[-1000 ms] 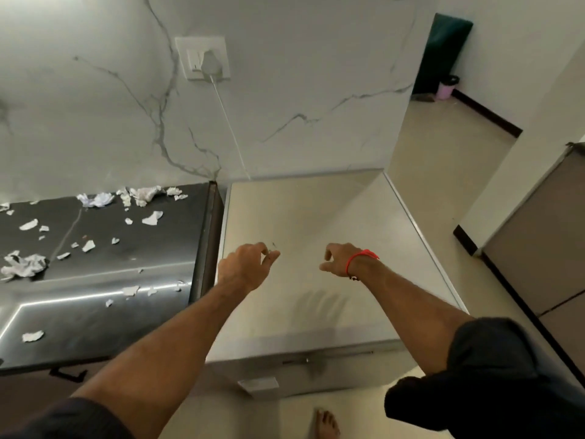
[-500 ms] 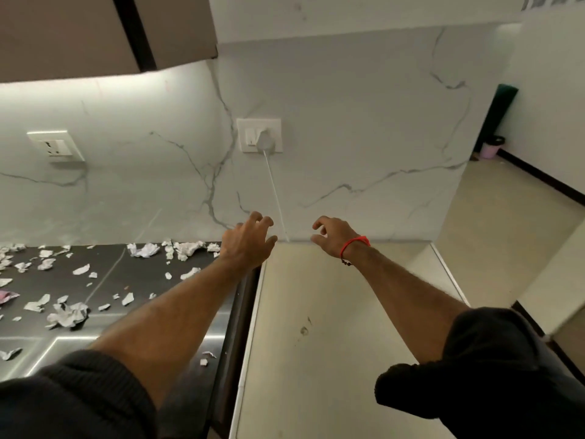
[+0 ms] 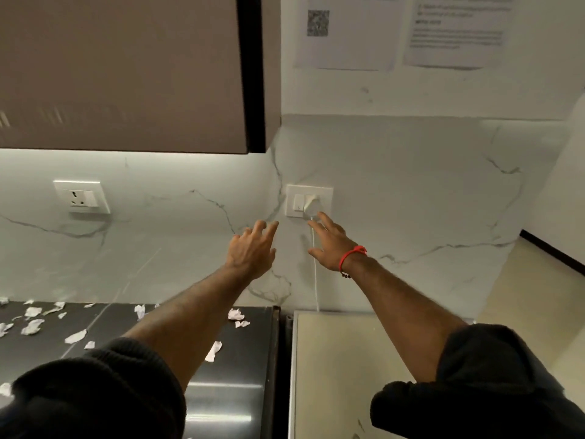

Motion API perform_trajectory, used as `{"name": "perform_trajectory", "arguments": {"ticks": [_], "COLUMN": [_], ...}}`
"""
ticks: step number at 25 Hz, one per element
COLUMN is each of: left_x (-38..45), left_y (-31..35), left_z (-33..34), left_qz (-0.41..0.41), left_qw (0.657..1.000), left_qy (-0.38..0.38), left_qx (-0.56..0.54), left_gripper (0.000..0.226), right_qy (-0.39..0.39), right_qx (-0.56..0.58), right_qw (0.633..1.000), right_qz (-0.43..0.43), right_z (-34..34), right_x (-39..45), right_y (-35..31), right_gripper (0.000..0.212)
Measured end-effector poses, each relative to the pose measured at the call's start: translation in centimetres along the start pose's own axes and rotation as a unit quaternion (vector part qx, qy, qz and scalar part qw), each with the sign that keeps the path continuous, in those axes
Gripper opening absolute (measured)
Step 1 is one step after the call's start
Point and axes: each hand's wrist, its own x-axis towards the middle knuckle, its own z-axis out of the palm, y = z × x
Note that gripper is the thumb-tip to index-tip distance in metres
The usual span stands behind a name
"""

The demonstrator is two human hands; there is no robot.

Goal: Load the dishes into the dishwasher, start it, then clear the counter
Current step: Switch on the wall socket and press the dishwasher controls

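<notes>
Reaching up toward the marble wall [image 3: 411,191], we have both arms stretched out in front of us. Our right hand [image 3: 329,245], with a red band [image 3: 351,256] at the wrist, has its fingers straight and spread, the fingertips [image 3: 323,217] just below the white plug [image 3: 311,202] in the switch plate [image 3: 308,201]; we cannot tell whether they touch it. It holds nothing. Our left hand [image 3: 253,248] is beside it, fingers loosely spread and slightly bent, pointing at the wall just left of the plate, also holding nothing. A white cord [image 3: 315,280] runs straight down from the plug, behind our right hand, to the back edge of the dishwasher [image 3: 332,359], whose pale flat top lies under our right forearm. Just left of it, with a narrow gap between, is the dark counter [image 3: 240,375], strewn with torn paper scraps [image 3: 31,326]. A second socket [image 3: 81,198] sits on the wall further left, under the brown cupboard [image 3: 126,74]. Two printed sheets [image 3: 345,33] are stuck on the wall above.
</notes>
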Motion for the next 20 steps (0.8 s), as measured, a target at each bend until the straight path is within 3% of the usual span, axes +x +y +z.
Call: {"name": "perform_trajectory", "arguments": {"ticks": [5,9,12,16,20], "left_x": [4.5,7.0,6.5,3.6,0.2], "left_y": [0.2,1.6,2.3,0.8,-0.6], "left_z": [2.0,4.1,4.0,4.9,6.1], "left_qz": [0.047,0.039,0.052,0.055,0.025], "left_qw": [0.997,0.993,0.992,0.995,0.998], "left_qy": [-0.022,-0.051,-0.037,-0.026,-0.022], "left_qx": [0.054,0.104,0.105,0.078,0.046], "left_gripper": [0.101,0.101,0.083,0.033,0.025], "right_qy": [0.018,0.026,0.014,0.034,0.036], "right_qx": [-0.055,-0.064,-0.041,-0.036,-0.018], "right_qw": [0.998,0.996,0.997,0.997,0.998], "right_qz": [0.026,0.05,0.062,0.06,0.058], "right_z": [0.4,0.7,1.5,2.0,2.0], "right_x": [3.3,4.3,3.8,2.2,-0.4], "right_y": [0.6,2.0,2.4,1.1,-0.5], "right_gripper": [0.081,0.058,0.056,0.048,0.041]}}
